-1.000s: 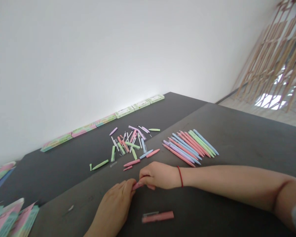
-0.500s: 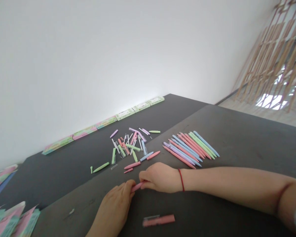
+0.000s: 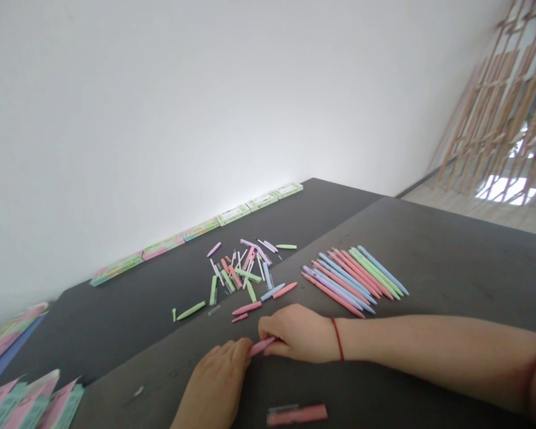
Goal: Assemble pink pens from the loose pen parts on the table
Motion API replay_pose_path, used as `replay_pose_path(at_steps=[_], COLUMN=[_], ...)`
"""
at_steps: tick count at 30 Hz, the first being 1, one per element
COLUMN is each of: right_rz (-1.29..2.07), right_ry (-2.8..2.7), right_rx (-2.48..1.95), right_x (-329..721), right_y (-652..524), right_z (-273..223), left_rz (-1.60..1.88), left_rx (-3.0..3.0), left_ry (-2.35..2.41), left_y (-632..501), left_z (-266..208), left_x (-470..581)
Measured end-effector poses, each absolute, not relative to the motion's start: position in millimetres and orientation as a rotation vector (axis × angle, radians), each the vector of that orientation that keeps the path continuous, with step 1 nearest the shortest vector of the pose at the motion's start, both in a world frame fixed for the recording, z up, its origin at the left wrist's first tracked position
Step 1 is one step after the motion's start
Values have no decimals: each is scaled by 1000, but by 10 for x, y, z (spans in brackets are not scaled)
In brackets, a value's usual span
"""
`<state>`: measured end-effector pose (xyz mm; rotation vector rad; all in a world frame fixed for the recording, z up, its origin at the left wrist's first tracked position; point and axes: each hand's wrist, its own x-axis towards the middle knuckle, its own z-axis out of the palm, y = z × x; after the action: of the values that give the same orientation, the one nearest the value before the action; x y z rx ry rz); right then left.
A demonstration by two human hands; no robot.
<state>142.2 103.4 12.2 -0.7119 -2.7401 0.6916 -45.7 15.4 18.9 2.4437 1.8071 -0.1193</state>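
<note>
Both my hands meet low over the dark table, holding opposite ends of a pink pen part. The fingers of my left hand are closed on its left end, while my right hand, with a red string at the wrist, pinches the right end. Most of the part is hidden by my fingers. Below them lies a red-pink pen barrel with a clear clip. Just beyond my hands are a pink pen half and a small pink piece.
Whole pastel pens lie side by side at right. Loose pen parts and white refills are scattered at centre. Flat boxes line the wall. Pink and teal packets stand at lower left, a wooden lattice at far right.
The view has shifted, so everything appears slightly lower and further right. Both hands keep their hold on the pink pen part, with little other visible difference.
</note>
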Motion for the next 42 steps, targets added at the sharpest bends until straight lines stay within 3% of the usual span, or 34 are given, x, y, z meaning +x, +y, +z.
replay_pose_path(at_steps=[3, 9, 19, 27, 35, 42], right_rz=[621, 1071, 696, 1069, 951, 1183], right_ry=[-2764, -2710, -2525, -2473, -2494, -2511], right_rx=[-697, -623, -603, -697, -592, -623], right_x=[1408, 1400, 1372, 1334, 1355, 1346], right_y=[1030, 1051, 1096, 1206, 1198, 1251], right_z=[107, 138, 19, -71, -5, 26], left_rz=[-90, -60, 0, 109, 192, 256], left_rx=[2468, 2515, 2470, 2669, 2169, 2114], left_ry=[1802, 1814, 1930, 1918, 1899, 1924], left_y=[144, 138, 197, 165, 223, 266], left_z=[173, 171, 124, -33, 310, 388], left_x=[-466, -465, -444, -517, -448, -447])
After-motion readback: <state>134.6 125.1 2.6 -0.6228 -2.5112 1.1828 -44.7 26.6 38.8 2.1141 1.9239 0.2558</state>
